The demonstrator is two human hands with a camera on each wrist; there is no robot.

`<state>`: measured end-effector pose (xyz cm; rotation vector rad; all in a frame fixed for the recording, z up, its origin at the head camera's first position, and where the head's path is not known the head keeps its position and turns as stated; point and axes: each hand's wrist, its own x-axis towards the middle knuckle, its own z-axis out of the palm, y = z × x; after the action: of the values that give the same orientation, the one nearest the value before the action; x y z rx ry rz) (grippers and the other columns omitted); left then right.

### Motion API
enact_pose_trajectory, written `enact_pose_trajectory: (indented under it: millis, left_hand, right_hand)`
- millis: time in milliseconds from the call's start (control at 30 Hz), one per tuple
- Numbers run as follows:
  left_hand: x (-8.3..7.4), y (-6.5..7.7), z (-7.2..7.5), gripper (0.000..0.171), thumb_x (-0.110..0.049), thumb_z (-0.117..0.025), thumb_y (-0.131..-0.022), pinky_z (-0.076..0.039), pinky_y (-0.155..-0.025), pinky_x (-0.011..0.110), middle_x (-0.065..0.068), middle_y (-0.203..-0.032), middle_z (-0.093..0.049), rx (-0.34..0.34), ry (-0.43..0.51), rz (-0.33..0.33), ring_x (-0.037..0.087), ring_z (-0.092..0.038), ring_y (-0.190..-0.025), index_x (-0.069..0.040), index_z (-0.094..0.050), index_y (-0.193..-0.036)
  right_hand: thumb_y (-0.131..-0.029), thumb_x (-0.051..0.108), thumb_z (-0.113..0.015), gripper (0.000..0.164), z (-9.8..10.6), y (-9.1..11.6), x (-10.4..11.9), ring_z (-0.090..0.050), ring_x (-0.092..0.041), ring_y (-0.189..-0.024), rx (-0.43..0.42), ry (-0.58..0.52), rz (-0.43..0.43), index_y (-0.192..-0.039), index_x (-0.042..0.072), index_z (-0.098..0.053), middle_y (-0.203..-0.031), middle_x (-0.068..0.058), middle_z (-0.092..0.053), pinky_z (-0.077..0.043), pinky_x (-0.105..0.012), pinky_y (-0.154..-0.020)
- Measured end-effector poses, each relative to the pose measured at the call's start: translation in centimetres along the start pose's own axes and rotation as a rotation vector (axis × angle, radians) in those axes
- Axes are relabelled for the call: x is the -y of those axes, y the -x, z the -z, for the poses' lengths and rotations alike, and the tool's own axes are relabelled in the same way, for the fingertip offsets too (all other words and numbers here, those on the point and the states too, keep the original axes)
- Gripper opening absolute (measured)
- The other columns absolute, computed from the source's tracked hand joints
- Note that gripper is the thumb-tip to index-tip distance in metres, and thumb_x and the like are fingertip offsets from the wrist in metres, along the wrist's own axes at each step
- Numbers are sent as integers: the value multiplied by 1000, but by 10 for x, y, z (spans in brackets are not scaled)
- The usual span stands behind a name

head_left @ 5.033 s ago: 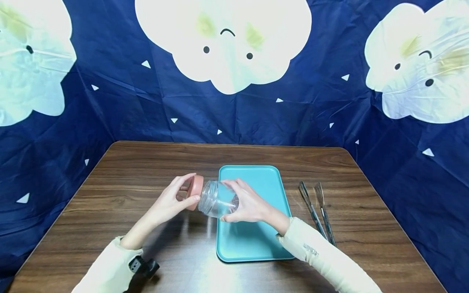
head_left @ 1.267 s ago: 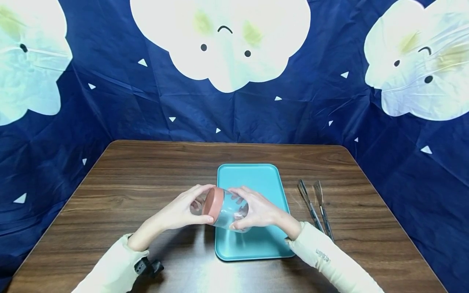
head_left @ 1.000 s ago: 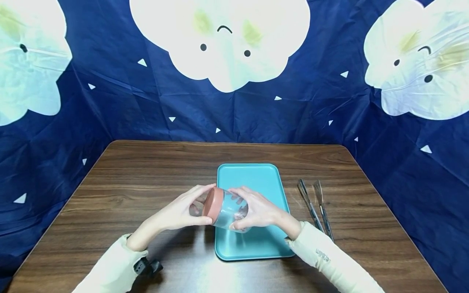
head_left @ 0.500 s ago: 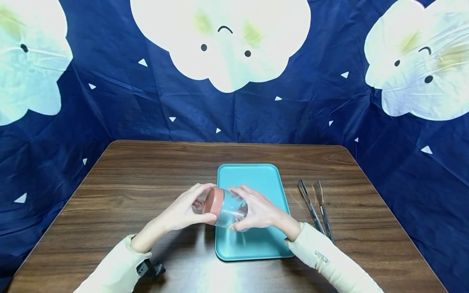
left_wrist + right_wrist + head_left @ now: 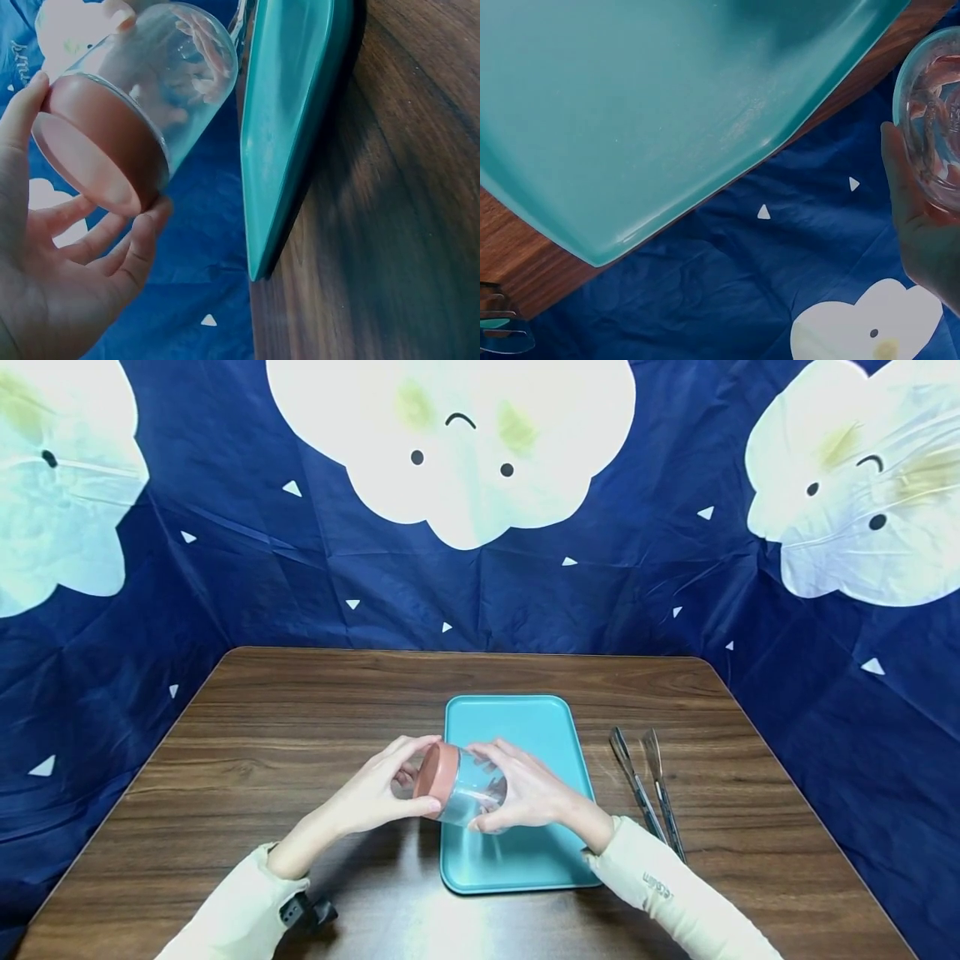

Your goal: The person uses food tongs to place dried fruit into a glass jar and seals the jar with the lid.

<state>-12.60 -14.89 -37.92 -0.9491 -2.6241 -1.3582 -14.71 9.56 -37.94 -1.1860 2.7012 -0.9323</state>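
A clear jar [image 5: 472, 789] is held tilted on its side above the left part of a turquoise tray [image 5: 517, 868]. Its pinkish-brown lid [image 5: 437, 778] sits over the mouth, facing left. My left hand [image 5: 375, 789] grips the lid by its edge, thumb on one side and fingers on the other, as the left wrist view also shows. Around the jar's base end curls my right hand [image 5: 525, 787]. Through the clear wall I see fingers but no contents. In the right wrist view, only the jar's round bottom [image 5: 937, 120] appears, at the right edge.
Right of the tray lie two long metal arms [image 5: 637, 781] that look like tongs; the sleeve hides their lower end. A dark strap device [image 5: 300, 910] is on the left wrist. The wooden table [image 5: 315, 693] ends at a blue cloth backdrop [image 5: 390, 577].
Five seconds ago the lid was apart from the threaded neck; now it covers it. Both hands and the jar have moved right and slightly nearer. Over the last second the left hand shifts only slightly.
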Motion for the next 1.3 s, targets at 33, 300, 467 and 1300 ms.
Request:
enact_pose_trajectory:
  millis: [33, 300, 467, 1300]
  left_hand:
    - [-2, 0, 1, 71, -20, -75, -70, -49, -66, 33, 7, -103, -49, -2, 9, 4, 18, -56, -76, -5, -40, -129]
    - [-26, 4, 12, 62, -2, -71, -71, -48, -70, 41, 17, -109, -51, -29, 50, -4, 26, -55, -87, 7, -40, -124]
    - [-25, 4, 10, 54, -2, -67, -76, -46, -76, 44, 14, -110, -53, -26, 106, -11, 24, -54, -92, 6, -43, -123]
    - [-17, -3, -3, 58, -3, -66, -78, -48, -77, 31, 15, -116, -52, -66, 268, 16, 24, -56, -96, -2, -39, -129]
  right_hand:
    - [-59, 53, -70, 87, 0, 0, -1, -49, -13, -93, 1, -19, -3, -131, 19, -37, -108, 0, -48, -44, -26, -70]
    - [-60, 47, -74, 87, 2, 6, -6, -46, -14, -102, -80, -190, -52, -133, 20, -34, -116, 2, -45, -42, -36, -80]
    - [-60, 47, -75, 87, 2, 9, -6, -45, -16, -104, -155, -246, -34, -133, 25, -33, -118, 7, -44, -41, -40, -81]
    - [-73, 10, -73, 78, 13, 24, 33, -41, -20, -114, -223, -437, -7, -133, 10, -23, -123, -8, -46, -39, -45, -87]
